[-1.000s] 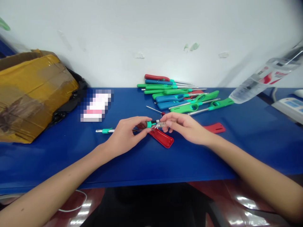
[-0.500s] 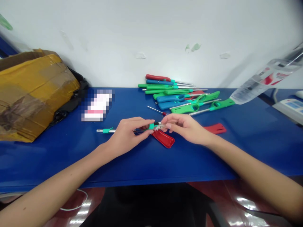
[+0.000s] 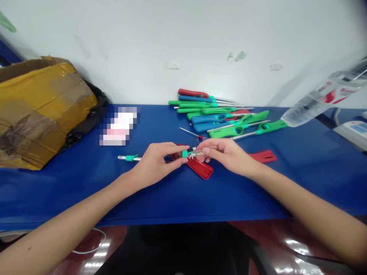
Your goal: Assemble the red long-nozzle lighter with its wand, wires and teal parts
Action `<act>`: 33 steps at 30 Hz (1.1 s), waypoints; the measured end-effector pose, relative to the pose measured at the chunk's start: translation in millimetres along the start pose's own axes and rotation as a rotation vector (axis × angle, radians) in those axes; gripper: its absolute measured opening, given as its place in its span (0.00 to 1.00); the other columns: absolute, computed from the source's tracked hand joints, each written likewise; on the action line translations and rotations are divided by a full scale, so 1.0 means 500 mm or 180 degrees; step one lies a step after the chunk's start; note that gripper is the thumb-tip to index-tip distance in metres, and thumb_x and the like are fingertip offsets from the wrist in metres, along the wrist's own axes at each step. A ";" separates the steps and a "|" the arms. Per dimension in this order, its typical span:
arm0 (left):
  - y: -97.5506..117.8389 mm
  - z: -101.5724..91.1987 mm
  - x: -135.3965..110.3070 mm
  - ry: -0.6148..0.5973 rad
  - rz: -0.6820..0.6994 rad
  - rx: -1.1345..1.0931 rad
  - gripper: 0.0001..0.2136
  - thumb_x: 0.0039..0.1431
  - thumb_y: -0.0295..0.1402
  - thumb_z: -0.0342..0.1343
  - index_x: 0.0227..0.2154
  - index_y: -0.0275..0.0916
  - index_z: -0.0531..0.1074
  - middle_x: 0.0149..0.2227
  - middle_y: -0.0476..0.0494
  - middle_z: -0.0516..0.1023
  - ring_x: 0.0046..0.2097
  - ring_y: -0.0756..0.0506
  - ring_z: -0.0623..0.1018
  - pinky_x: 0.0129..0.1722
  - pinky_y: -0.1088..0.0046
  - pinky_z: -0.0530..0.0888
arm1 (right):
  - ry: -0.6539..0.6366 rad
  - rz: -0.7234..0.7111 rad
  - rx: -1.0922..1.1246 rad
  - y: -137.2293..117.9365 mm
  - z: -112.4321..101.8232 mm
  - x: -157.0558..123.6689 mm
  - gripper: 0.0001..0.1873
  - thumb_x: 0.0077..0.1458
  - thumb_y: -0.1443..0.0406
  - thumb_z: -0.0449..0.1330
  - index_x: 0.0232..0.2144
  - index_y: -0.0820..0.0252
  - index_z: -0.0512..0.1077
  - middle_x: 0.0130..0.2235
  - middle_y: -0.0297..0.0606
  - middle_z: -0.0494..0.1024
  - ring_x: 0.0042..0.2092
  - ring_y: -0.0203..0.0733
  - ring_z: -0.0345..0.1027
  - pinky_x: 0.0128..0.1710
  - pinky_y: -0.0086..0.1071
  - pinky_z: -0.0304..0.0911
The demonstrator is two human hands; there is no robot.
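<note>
My left hand pinches a lighter trigger, a small turquoise piece with a black part beside it, between thumb and fingertips. Opposite it, the fingers of my right hand close on a clear gas tank with a pale metal valve end, which meets the turquoise piece. Beneath both hands lies a hollow red handle half, partly covered. The other red handle half is by my right wrist. A metal lighter tube with a turquoise collar pokes out left of my left hand.
Several long-nosed lighters are piled by the wall. A red screwdriver lies before them. A taped cardboard box stands left, a water bottle and a white device right, all on the blue table.
My fingers shift slightly around the small parts, and the clear tank shows a little more between the hands. The whole view moves slightly.
</note>
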State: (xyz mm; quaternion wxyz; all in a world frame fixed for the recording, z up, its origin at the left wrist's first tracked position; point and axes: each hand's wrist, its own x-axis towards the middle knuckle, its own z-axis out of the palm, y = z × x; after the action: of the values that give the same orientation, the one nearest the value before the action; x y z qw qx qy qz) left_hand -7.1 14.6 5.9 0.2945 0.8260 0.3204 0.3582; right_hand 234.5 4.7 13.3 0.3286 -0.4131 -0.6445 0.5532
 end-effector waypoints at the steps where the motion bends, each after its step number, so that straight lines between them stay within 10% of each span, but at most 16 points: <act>1: 0.000 0.000 0.001 -0.0014 0.0006 0.0016 0.13 0.58 0.30 0.62 0.46 0.38 0.79 0.31 0.47 0.80 0.30 0.51 0.77 0.33 0.77 0.76 | 0.0006 -0.0001 0.0005 0.001 0.000 0.000 0.15 0.60 0.56 0.61 0.40 0.62 0.75 0.35 0.39 0.81 0.37 0.40 0.76 0.39 0.35 0.68; 24: 0.013 0.004 -0.001 0.0008 0.0351 0.0373 0.11 0.61 0.30 0.60 0.46 0.38 0.78 0.35 0.45 0.82 0.31 0.51 0.79 0.34 0.77 0.76 | 0.0086 0.0568 0.0535 0.006 0.000 0.004 0.18 0.52 0.54 0.68 0.38 0.62 0.77 0.33 0.41 0.83 0.35 0.40 0.78 0.36 0.34 0.72; 33: 0.008 0.002 0.002 -0.0044 0.0182 0.0158 0.11 0.60 0.31 0.61 0.45 0.38 0.79 0.30 0.48 0.81 0.30 0.51 0.78 0.34 0.77 0.75 | 0.0152 0.0058 -0.0019 0.008 0.010 -0.001 0.15 0.58 0.56 0.63 0.39 0.62 0.76 0.32 0.38 0.81 0.34 0.39 0.75 0.38 0.36 0.72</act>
State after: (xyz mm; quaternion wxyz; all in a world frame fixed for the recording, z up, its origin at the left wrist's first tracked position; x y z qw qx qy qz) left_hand -4.7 12.8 8.5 0.2657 0.8443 0.3035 0.3527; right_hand 231.1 2.3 8.6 0.3377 -0.4331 -0.6344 0.5441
